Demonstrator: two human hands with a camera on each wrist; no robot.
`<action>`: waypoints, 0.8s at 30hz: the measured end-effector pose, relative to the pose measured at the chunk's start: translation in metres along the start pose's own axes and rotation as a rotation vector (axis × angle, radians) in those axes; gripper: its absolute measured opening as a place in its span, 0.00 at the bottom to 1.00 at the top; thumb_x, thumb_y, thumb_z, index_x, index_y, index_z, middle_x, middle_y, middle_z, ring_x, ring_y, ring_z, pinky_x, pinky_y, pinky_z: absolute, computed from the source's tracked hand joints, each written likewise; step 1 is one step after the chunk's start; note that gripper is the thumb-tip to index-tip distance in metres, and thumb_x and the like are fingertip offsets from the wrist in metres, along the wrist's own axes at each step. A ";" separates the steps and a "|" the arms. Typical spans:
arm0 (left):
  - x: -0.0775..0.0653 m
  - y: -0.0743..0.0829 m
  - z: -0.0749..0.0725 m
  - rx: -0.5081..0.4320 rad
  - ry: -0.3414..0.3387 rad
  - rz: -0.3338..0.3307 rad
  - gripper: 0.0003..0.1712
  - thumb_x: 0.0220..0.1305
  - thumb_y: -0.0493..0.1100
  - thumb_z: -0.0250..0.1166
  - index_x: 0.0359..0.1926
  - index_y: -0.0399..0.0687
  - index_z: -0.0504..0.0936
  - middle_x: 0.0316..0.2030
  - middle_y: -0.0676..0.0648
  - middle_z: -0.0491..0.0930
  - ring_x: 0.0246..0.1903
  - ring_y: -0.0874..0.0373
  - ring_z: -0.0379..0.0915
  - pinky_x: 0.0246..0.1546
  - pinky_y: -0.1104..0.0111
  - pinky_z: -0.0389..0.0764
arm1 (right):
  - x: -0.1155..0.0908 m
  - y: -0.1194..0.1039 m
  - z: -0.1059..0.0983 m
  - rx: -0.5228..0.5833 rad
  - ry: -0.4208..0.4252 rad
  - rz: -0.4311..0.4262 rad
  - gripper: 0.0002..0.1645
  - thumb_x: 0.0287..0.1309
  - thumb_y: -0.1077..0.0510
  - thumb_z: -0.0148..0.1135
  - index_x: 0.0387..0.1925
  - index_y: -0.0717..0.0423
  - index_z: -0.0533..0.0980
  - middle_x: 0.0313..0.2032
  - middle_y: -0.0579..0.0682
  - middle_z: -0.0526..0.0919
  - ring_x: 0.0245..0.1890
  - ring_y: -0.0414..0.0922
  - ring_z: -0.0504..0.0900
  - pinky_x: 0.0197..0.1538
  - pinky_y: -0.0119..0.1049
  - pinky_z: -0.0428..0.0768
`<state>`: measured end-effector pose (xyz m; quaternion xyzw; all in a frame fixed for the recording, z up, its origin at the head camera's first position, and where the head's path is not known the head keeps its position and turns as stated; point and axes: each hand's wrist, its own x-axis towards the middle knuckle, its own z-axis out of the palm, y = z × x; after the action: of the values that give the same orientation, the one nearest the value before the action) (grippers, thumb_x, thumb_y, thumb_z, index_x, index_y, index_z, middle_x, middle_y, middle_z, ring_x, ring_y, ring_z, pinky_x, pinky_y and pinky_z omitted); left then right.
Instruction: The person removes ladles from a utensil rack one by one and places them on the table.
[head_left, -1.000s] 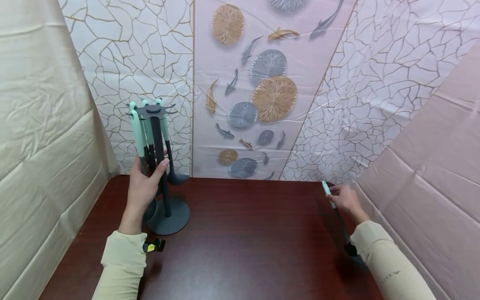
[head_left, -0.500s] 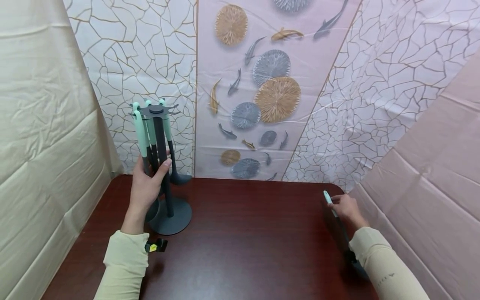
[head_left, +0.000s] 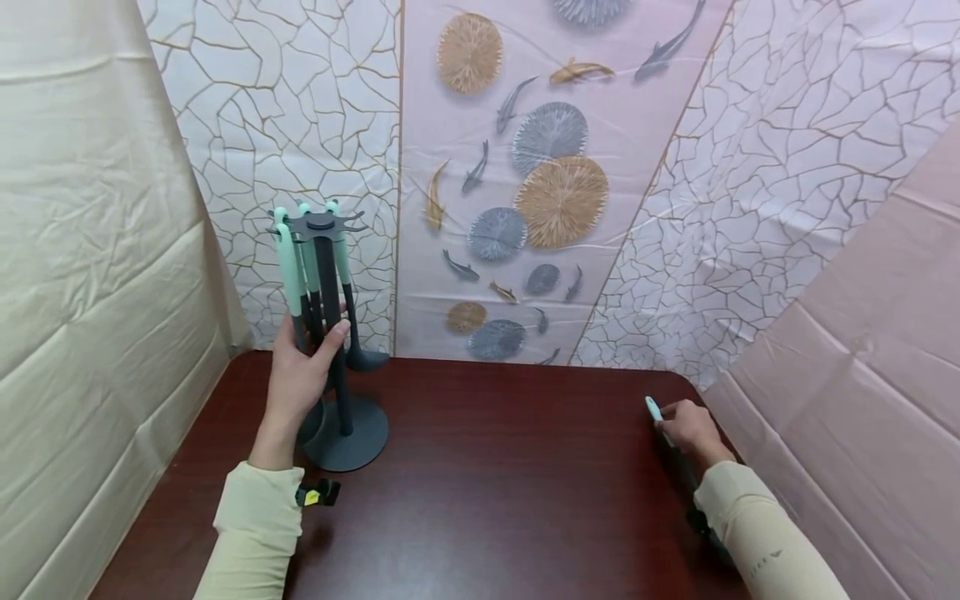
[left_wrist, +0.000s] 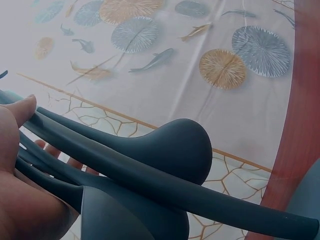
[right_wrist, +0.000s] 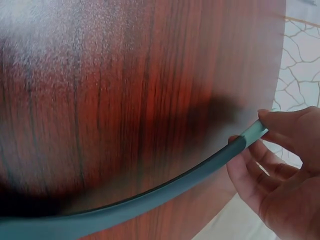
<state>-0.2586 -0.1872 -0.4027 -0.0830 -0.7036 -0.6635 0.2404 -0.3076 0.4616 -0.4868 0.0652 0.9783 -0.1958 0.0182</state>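
A dark grey utensil stand (head_left: 326, 275) rises from a round base at the left, with several mint-handled utensils hanging from its hooked top. My left hand (head_left: 294, 385) is wrapped around the stand's post, its thumb across the front and its fingers behind among the utensil shafts. One hanging ladle (head_left: 367, 360) shows its bowl to the right of the post. Far to the right, my right hand (head_left: 693, 429) pinches the mint handle of a kitchen utensil (right_wrist: 150, 197) between thumb and fingers. Its dark shaft slants back low over the table; my forearm partly hides its head.
The dark red wooden table (head_left: 495, 467) has a rounded far right corner. Patterned cloth (head_left: 322, 100) hangs behind it, with a beige cloth (head_left: 82, 292) at the left and a pinkish cloth (head_left: 870, 333) along the right edge.
My right hand has come down and a little nearer with the utensil, bringing its handle lower. The left hand keeps its hold on the stand; the whole head view has shifted slightly.
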 end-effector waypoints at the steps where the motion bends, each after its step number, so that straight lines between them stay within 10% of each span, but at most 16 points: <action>1: 0.000 0.000 0.000 -0.001 0.000 0.002 0.34 0.75 0.52 0.68 0.77 0.62 0.68 0.67 0.47 0.80 0.63 0.55 0.77 0.59 0.63 0.79 | 0.000 0.000 0.000 -0.006 -0.005 0.005 0.27 0.66 0.58 0.66 0.59 0.74 0.78 0.27 0.57 0.83 0.17 0.46 0.79 0.22 0.40 0.82; 14: -0.002 -0.001 -0.002 0.023 0.004 -0.021 0.35 0.75 0.55 0.68 0.77 0.64 0.67 0.68 0.46 0.79 0.64 0.54 0.76 0.63 0.52 0.77 | 0.000 -0.004 0.005 -0.041 -0.038 0.026 0.25 0.65 0.58 0.66 0.58 0.71 0.81 0.49 0.71 0.84 0.25 0.50 0.81 0.24 0.42 0.83; 24: 0.001 -0.002 -0.001 0.002 0.000 -0.009 0.35 0.75 0.54 0.68 0.77 0.63 0.67 0.68 0.44 0.79 0.64 0.53 0.77 0.63 0.53 0.78 | 0.001 -0.008 0.003 -0.014 -0.069 0.101 0.26 0.66 0.57 0.66 0.61 0.68 0.80 0.42 0.65 0.85 0.26 0.50 0.80 0.26 0.42 0.81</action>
<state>-0.2600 -0.1890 -0.4035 -0.0796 -0.7046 -0.6640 0.2371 -0.3092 0.4534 -0.4868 0.1077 0.9739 -0.1899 0.0621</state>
